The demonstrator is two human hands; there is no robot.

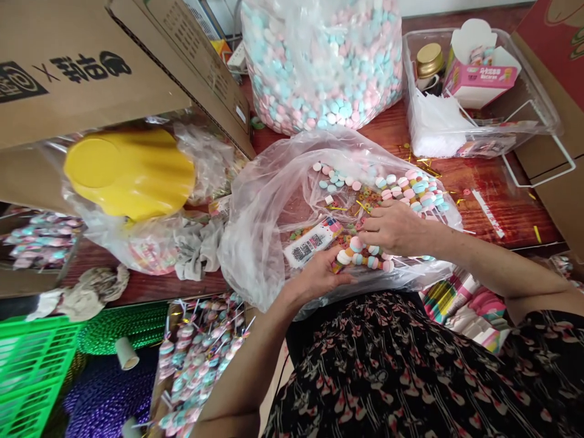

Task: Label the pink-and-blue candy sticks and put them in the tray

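Observation:
On a clear plastic bag (255,213) spread over the table lie pastel candies. My left hand (319,272) rests at the near side, fingers beside a short row of pink, blue and white candies (359,252); its exact grip is unclear. Just right of it, my right hand (393,228) reaches over the same candies with fingers bent down, and its fingertips are partly hidden. Skewered candies (417,190) lie beyond my right hand. A white printed packet (312,242) lies beyond my left hand, near small colourful ring candies (298,233).
A large bag of pastel candies (323,73) stands at the back. A clear bin (483,128) is at the back right. Cardboard boxes (150,67) and a yellow bowl (130,173) stand left. A box of candy skewers (191,359) sits below the table's left edge.

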